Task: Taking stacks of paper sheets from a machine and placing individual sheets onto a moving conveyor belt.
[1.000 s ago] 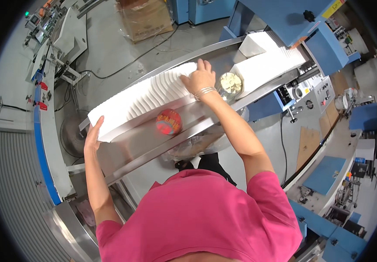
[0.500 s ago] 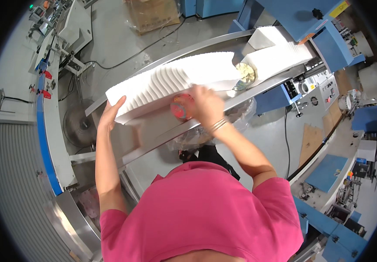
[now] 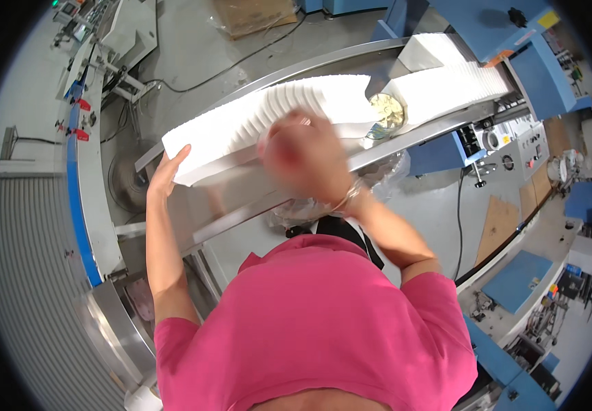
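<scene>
A long row of thin white sheets [image 3: 241, 123], packed face to face, lies in a metal trough [image 3: 234, 195]. My left hand [image 3: 166, 171] is pressed against its left end, thumb on top and fingers mostly hidden behind the end. Over the middle of the row, my right hand [image 3: 309, 154] is raised and smeared by motion. Its fingers are closed around a red round object [image 3: 264, 145], mostly covered by the hand. Right of the row, a round item with a crumpled yellowish face [image 3: 386, 111] stands against a second white row [image 3: 446, 85].
A blue machine [image 3: 487, 27] adjoins the trough's right end. Clear plastic film [image 3: 385, 175] hangs below the near rail. A cardboard box [image 3: 251, 17] sits on the floor beyond. Along the left runs a blue-edged machine table [image 3: 80, 212]; a workbench [image 3: 515, 281] stands at right.
My right hand has risen and moved slightly left, lifting the red round object from the trough floor. My left hand stays at the row's left end. The whole view has shifted a little.
</scene>
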Demonstrator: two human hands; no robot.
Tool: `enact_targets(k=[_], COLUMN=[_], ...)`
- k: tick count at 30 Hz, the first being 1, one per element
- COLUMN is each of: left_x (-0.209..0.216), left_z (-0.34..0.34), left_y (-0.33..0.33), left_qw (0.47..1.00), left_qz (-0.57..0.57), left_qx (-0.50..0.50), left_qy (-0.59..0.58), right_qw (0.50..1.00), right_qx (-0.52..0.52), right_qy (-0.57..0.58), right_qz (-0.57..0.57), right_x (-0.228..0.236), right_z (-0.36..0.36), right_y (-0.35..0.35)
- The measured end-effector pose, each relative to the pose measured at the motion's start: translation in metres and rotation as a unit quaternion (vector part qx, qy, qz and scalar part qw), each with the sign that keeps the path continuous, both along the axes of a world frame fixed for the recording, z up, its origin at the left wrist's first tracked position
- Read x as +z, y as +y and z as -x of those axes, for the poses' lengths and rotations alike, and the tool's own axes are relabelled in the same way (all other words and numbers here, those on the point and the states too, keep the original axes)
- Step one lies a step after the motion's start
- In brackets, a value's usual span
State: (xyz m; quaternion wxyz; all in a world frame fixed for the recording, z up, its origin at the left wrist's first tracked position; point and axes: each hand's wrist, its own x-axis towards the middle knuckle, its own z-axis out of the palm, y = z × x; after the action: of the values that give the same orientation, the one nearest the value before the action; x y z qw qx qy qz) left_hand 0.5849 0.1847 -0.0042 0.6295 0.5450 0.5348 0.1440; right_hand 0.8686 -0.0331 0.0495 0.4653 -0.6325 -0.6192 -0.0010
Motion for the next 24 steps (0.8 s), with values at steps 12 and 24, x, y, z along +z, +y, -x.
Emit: enact_targets(k=[12,24], left_x=[-0.007,0.001], left_z=[0.002,0.002], left_y=[0.005,-0.006], left_qw=[0.999,0.999], left_qz=[0.013,0.006], left_qx=[0.032,0.048], left_qy=[-0.015,0.007], right_qw=[0.926,0.903], right_qx=[-0.265,-0.153], right_qy=[-0.151,-0.145], right_qz=[0.224,0.374], right_x=[-0.053,-0.013], right_z=[-0.313,-0.228], right_y=[0.097,0.055])
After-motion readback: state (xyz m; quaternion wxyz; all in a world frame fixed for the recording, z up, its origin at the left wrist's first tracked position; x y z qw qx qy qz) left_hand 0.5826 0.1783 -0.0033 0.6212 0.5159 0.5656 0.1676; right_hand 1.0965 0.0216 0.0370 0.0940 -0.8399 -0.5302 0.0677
